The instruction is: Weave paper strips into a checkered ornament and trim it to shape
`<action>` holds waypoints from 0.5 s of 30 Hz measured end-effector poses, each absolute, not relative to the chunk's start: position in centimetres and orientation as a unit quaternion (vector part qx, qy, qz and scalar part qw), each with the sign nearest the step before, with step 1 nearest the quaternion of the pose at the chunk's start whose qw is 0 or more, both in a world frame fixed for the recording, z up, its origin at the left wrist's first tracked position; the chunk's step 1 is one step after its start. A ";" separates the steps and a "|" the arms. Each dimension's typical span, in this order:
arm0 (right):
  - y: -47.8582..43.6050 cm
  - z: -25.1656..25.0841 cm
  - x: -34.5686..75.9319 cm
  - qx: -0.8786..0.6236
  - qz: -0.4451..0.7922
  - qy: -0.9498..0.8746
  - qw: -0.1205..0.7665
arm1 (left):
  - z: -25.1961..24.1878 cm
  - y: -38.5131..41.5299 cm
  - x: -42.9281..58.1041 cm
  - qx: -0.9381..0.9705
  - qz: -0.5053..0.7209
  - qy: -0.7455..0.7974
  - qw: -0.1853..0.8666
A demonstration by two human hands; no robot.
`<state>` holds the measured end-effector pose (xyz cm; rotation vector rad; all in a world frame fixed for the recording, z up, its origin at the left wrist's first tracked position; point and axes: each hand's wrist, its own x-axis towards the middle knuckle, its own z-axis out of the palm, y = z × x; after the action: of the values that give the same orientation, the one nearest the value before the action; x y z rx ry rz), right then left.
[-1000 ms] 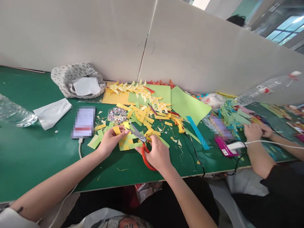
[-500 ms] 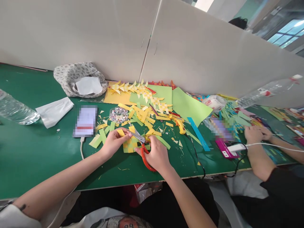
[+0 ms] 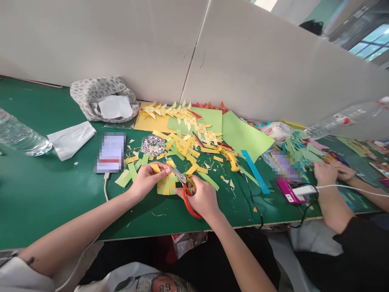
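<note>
My right hand (image 3: 204, 197) grips a pair of scissors (image 3: 189, 202) by the orange-red handles, with the metal blades pointing up and left. Pinched in my left hand (image 3: 146, 180) is a woven yellow and green paper piece (image 3: 166, 187), held just above the table. The blades lie across its upper edge, close to my left fingertips. Partly covered by the blades and fingers, the cut point is hard to make out. Beyond both hands lies a heap of yellow paper strips (image 3: 184, 147), and green strips (image 3: 133, 172) lie beside my left hand.
A yellow glue gun (image 3: 232, 159) with a black cord lies to the right. Further left are a phone (image 3: 111, 152), a tissue packet (image 3: 71, 140) and a water bottle (image 3: 22, 134). Woven paper fish shapes (image 3: 194, 119) rest at the back. At right, a co-worker's hands (image 3: 326, 172) work among paper pieces.
The view has shifted slightly. Both hands stay almost in place, with the scissors still at the upper edge of the woven paper.
</note>
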<state>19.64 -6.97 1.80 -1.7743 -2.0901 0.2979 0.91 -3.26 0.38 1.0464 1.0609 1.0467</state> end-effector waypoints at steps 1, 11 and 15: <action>-7.0 1.7 19.7 -0.631 0.106 -0.744 0.192 | 0.4 -3.3 0.9 0.454 0.453 0.460 0.614; -6.9 2.0 19.6 -0.631 0.099 -0.751 0.168 | 0.4 -3.2 0.7 0.489 0.446 0.461 0.591; -7.0 2.1 19.8 -0.630 0.099 -0.753 0.162 | 0.4 -3.2 0.6 0.507 0.435 0.461 0.584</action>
<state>19.76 -7.00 2.07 -1.7974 -2.1496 0.2825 0.62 -3.17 0.38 1.1829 1.0761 1.0142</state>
